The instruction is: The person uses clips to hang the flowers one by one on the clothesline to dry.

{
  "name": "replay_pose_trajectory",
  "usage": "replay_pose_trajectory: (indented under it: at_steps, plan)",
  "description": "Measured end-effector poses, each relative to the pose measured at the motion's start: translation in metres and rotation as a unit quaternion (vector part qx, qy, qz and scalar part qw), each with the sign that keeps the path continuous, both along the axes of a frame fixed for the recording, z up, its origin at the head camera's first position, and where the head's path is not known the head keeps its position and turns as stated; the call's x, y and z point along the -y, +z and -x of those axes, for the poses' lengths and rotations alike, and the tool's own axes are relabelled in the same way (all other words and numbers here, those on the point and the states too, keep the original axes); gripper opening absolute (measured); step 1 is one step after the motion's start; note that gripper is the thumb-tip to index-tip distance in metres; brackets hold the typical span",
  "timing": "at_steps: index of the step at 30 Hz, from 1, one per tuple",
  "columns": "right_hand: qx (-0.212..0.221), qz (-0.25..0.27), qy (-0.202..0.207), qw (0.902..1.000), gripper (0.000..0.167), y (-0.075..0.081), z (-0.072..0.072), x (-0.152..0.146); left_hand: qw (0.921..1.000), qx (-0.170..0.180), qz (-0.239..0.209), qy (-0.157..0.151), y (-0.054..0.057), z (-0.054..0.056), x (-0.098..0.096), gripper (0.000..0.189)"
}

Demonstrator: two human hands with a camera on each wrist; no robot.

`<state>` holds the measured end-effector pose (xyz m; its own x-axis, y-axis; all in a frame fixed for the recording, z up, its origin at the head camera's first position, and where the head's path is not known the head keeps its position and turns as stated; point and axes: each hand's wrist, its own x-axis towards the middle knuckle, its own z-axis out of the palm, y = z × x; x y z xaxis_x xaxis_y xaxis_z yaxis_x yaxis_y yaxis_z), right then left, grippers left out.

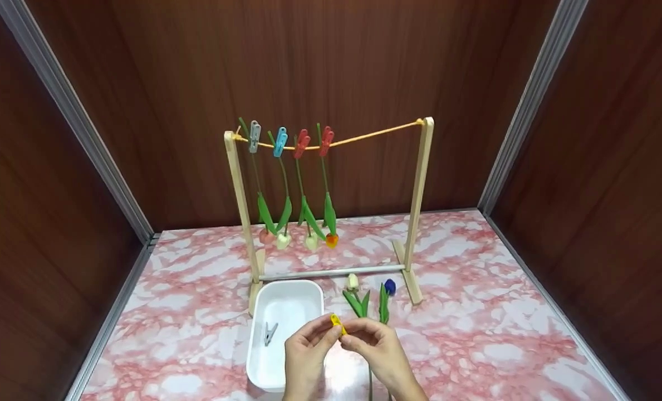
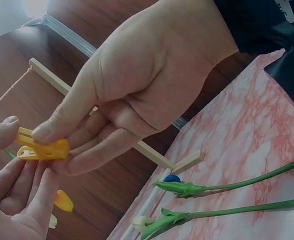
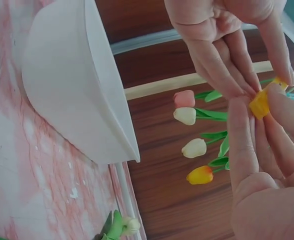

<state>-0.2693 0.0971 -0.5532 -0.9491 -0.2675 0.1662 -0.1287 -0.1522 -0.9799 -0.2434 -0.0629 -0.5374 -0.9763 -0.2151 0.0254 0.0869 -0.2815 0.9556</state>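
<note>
Over the front of the table, my left hand (image 1: 307, 353) and right hand (image 1: 383, 351) meet at a small yellow clothespin (image 1: 336, 321). Both hands pinch it between thumb and fingers, as the left wrist view also shows with the yellow clothespin (image 2: 43, 149) lying between the two thumbs. Beyond my right hand lie a white tulip (image 1: 352, 282) and a blue tulip (image 1: 390, 287), their stems running toward me, partly hidden by that hand. Just left of my left hand is a white tub (image 1: 257, 356) with a grey clothespin (image 1: 270, 334) inside.
A wooden stand (image 1: 420, 195) holds up an orange cord (image 1: 375, 133) behind the tub. Several tulips hang head down from it, held by a grey clip (image 1: 254, 137), a blue clip (image 1: 280, 142), a red clip (image 1: 302, 143) and another red clip (image 1: 326, 141). Brown panels (image 1: 331, 67) enclose the table.
</note>
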Motion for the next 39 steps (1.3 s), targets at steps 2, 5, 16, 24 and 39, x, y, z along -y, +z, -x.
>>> replay_pose_trajectory:
  at_steps: [2, 5, 16, 24, 39]
  plan:
    - [0.002, 0.003, 0.001, 1.0000, 0.027, -0.001, 0.000, 0.000, 1.0000, -0.001, -0.006, -0.001, 0.002, 0.000, 0.000, 0.035]
    - [0.005, 0.008, 0.000, 1.0000, 0.027, -0.001, 0.001, 0.000, 0.9999, -0.002, -0.010, -0.003, 0.004, 0.002, 0.000, 0.034]
    - [0.027, 0.020, -0.018, 0.9993, 0.027, -0.002, 0.005, 0.002, 0.9992, -0.011, -0.016, -0.034, 0.008, 0.016, 0.000, 0.031]
    - [0.024, -0.008, -0.025, 0.9994, 0.026, -0.005, 0.003, 0.000, 0.9989, -0.004, -0.004, -0.046, 0.003, 0.014, 0.003, 0.029]
    - [0.000, -0.013, -0.016, 0.9998, 0.025, -0.011, 0.003, 0.002, 0.9986, -0.033, 0.039, -0.014, -0.002, 0.011, 0.004, 0.025]
